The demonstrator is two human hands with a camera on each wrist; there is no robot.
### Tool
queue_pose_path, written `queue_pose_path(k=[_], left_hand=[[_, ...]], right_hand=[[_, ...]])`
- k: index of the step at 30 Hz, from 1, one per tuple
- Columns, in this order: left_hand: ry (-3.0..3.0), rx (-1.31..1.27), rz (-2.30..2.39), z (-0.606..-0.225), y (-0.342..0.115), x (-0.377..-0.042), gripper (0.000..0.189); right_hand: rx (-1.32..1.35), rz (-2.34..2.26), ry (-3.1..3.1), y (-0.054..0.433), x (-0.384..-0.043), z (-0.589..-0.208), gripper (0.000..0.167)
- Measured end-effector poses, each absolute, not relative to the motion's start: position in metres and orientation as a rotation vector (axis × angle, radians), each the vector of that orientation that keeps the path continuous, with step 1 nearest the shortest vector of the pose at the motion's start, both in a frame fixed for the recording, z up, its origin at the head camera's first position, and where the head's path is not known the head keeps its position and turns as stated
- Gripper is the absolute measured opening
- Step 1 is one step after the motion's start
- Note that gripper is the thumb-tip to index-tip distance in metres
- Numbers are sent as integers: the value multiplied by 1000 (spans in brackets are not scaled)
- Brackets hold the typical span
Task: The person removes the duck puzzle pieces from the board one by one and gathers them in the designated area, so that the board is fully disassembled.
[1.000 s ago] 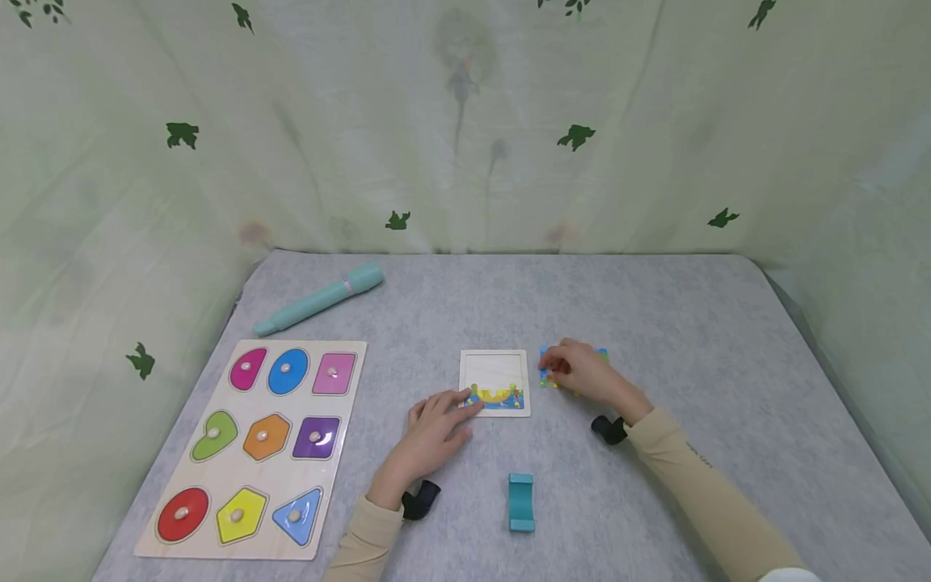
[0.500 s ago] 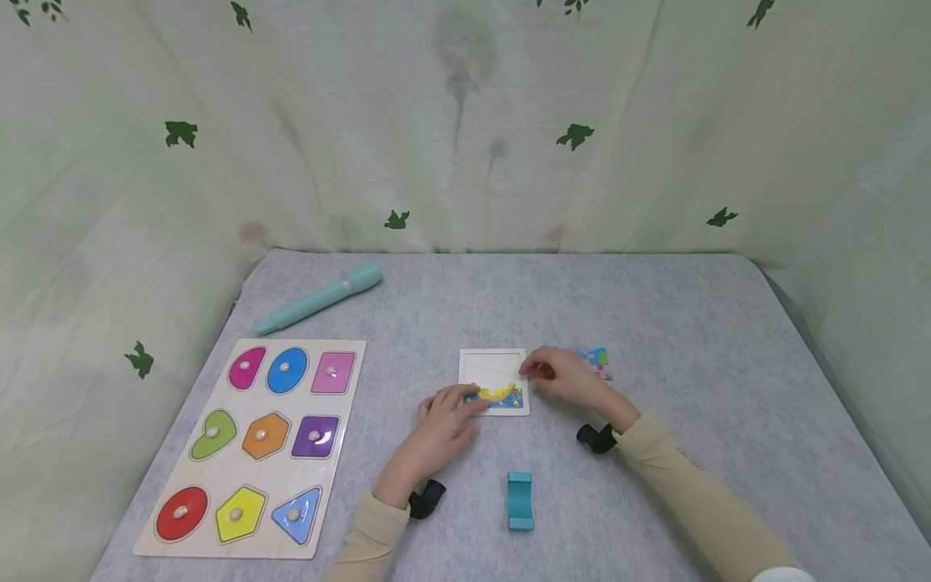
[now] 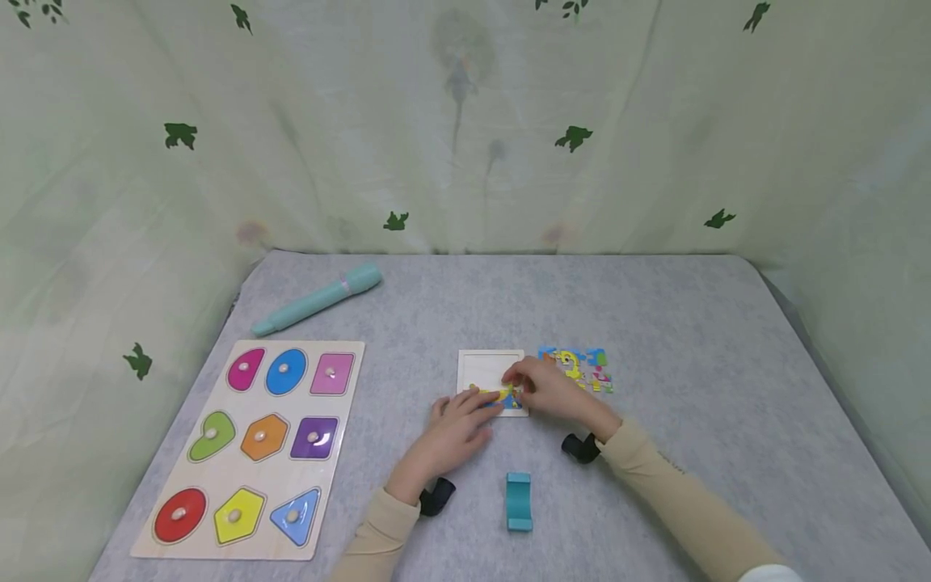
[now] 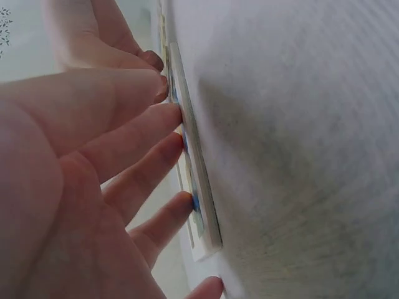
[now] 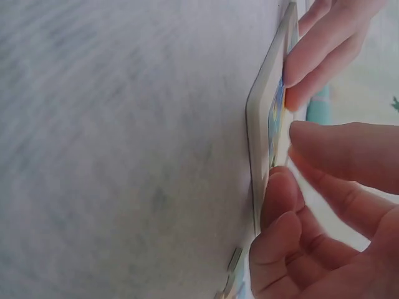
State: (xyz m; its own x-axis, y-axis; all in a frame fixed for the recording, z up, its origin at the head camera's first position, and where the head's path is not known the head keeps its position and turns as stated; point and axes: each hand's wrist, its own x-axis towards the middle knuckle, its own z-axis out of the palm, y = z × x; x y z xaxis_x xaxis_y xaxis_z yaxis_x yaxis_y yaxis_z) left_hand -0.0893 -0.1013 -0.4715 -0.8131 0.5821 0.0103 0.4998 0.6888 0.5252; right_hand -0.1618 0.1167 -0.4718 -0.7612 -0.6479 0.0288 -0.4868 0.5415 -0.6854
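A square white puzzle tray (image 3: 490,360) lies on the table, with joined yellow-and-blue jigsaw pieces along its near edge. My left hand (image 3: 454,432) rests at the tray's left side, its extended fingertips touching these pieces. In the left wrist view the fingers (image 4: 146,180) meet the tray edge (image 4: 196,156). Over the right part of the tray, my right hand (image 3: 556,396) pinches a small puzzle piece between thumb and fingers; the fingers mostly hide it. The right wrist view has this thumb (image 5: 336,149) close over the picture. More colourful pieces (image 3: 570,362) lie right of the tray.
A wooden shape board (image 3: 280,485) with knobbed coloured shapes occupies the left of the table. Behind it lies a teal pen-shaped object (image 3: 316,305). A small teal curved block (image 3: 519,501) stands near the front, between the forearms. Leaf-patterned curtains surround the table.
My right hand has moved left from the loose pieces to the tray, taking a puzzle piece from their near left side. My left hand has shifted slightly right along the tray.
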Motion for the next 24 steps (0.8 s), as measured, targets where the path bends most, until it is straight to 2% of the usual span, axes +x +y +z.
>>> queue_pose_path(k=[11,24], left_hand=[[2734,843,807,-472,-100,-88,39],[2667,817,880,-472,-103,-88,40]], right_hand=[[-887,-1034,2488,114,-156,-467,27],[-944,-1045,2550,115,-156,-474,25]])
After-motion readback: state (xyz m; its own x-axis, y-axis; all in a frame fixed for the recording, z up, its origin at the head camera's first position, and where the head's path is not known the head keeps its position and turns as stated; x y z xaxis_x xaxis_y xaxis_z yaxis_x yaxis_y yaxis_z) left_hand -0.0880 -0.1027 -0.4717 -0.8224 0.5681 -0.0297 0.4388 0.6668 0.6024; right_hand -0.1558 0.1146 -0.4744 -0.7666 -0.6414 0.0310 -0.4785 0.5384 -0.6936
